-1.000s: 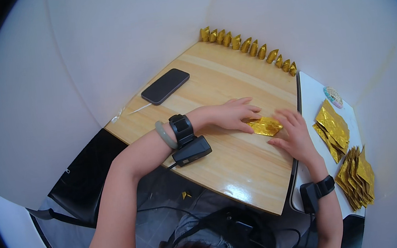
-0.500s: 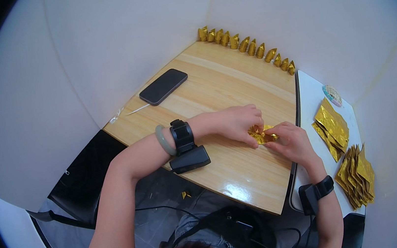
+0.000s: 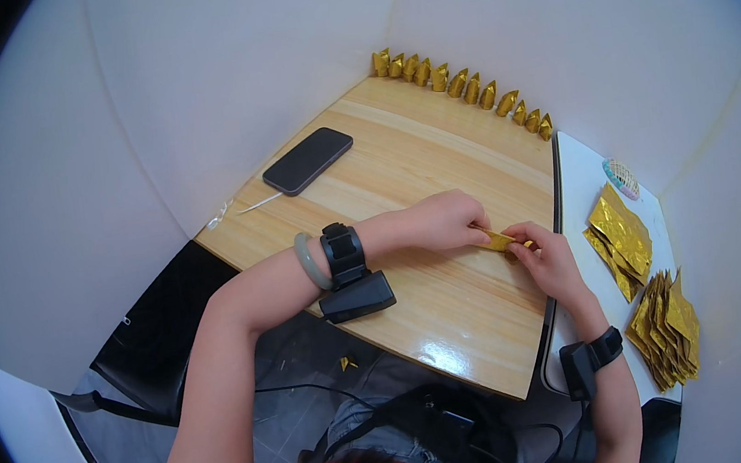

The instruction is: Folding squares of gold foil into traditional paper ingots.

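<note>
Holding the foil: from my remote seat I have both hands on one narrow gold foil strip (image 3: 499,240), which lies between them near the bench's right edge, roughly midway along it.
Long axis: it runs from one hand to the other, left to right, the right end dipping slightly toward the bench's front edge; I cannot tell whether it touches the bench (image 3: 455,314).
Left hand (image 3: 445,219): fingers curled in, thumb against the strip's left end, no gap that I can see; palm down.
Right hand (image 3: 547,256): thumb and fingertips pinched together at the strip's right end, with a little more gold glinting below them. This hand is the nearer to the bench's right edge; neither is farther from the strip, since both touch it.
Strip surface: shiny, metallic, thin-looking; I cannot count its layers.
Bench top: pale wood grain in long bands, glossy enough to throw a bright glare by the front corner.
Far edge: a row of folded gold pieces (image 3: 458,84), small and upright, most with pointed tops, set along the wall.
Left edge: a dark, flat, round-cornered phone (image 3: 308,161) with a white cable.
Beyond the right edge: a white side table (image 3: 577,164) bearing crinkled gold sheets (image 3: 622,233) and, nearer me, a fanned gold stack (image 3: 665,334).
</note>
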Demonstrator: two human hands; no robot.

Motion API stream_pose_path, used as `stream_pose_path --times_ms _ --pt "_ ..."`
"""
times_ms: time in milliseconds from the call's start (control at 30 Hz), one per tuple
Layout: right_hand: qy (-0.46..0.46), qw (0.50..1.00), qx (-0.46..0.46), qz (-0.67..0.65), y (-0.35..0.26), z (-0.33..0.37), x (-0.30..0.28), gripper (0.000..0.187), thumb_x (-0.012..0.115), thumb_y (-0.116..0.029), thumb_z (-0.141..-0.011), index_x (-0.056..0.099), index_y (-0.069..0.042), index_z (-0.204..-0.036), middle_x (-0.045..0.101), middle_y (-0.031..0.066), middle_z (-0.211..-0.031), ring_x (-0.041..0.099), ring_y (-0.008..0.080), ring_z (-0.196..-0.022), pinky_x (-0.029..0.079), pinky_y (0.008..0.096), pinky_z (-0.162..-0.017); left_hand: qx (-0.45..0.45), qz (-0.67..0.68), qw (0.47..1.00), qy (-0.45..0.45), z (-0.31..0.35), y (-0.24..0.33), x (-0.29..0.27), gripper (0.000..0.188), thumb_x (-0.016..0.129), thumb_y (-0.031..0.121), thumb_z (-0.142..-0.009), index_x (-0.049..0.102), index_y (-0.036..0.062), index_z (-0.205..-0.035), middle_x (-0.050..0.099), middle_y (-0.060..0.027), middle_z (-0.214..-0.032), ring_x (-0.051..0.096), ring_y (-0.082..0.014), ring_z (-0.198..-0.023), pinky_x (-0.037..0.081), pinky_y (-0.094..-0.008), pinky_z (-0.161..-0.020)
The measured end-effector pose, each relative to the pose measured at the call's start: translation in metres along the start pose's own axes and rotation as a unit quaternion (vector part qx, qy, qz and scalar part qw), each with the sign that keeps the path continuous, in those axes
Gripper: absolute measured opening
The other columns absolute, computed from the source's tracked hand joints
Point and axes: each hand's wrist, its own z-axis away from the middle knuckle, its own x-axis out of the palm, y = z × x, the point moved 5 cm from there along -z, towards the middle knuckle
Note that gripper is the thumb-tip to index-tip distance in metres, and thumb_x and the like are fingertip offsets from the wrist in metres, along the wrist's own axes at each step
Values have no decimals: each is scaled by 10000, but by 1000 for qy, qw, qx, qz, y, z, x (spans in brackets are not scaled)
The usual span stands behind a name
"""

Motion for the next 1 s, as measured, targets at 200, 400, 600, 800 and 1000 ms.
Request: stream_pose_path --times_ms 200,400,600,800,1000 --pt "20 998 37 -44 19 -3 3 173 575 -45 -821 574 -2 -989 594 66 -745 576 127 -675 466 238 -620 -80 107 988 74 -2 -16 -5 237 625 174 -743 657 -5 -894 644 -171 -801 624 -261 -720 480 -321 -670" --pt "-4 993 71 -99 25 -7 7 196 541 -40 -853 549 17 -1040 563 5 -767 540 66 -724 443 196 -644 -128 196 971 52 -4 -30 0 198 626 128 -768 653 5 -921 641 -83 -755 591 -123 -685 477 -266 -638" --pt "26 999 37 -21 22 -9 3 211 599 -59 -803 582 -16 -1010 581 46 -734 548 107 -668 454 230 -614 -170 302 938 26 -4 -33 4 192 639 99 -749 653 25 -925 632 -83 -790 595 -143 -696 485 -259 -633" --pt "44 993 3 110 14 -7 -3 222 621 -90 -773 594 -20 -982 607 93 -829 594 239 -775 467 305 -691 62 -54 989 126 -2 -7 -6 153 649 79 -708 667 85 -859 596 -92 -788 573 -244 -772 462 -316 -696" --pt "-102 985 -74 114 -18 2 16 503 563 -265 -837 416 -21 -1252 443 197 -1253 402 323 -1184 283 411 -1011 39 18 998 36 -3 -10 3 108 635 78 -704 685 76 -799 593 -120 -773 577 -283 -773 456 -345 -691"
